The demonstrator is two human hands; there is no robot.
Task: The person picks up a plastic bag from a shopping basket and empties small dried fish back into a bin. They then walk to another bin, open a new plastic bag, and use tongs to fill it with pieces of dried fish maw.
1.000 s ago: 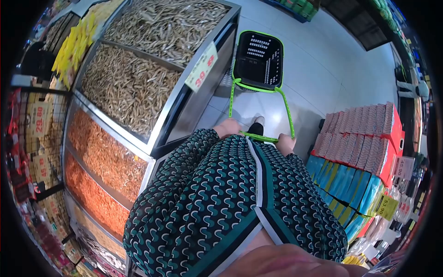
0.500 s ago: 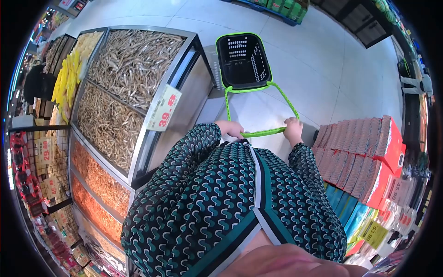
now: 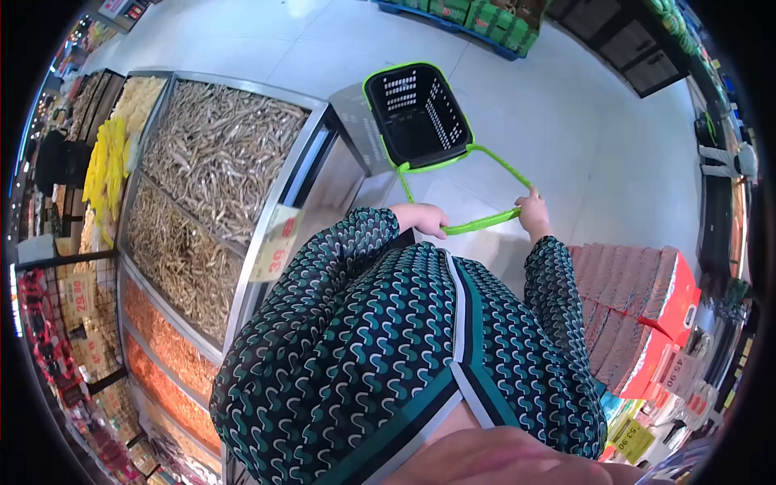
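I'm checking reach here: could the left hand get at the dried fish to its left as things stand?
Probably not straight away: the left hand is closed on the green handle. Once free, it likely could: no lid shows over the dried fish.

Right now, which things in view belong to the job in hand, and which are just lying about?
In use: black shopping basket, green handle, left hand, right hand.
Just around: small dried fish, yellow price tag, red cartons, green boxes.
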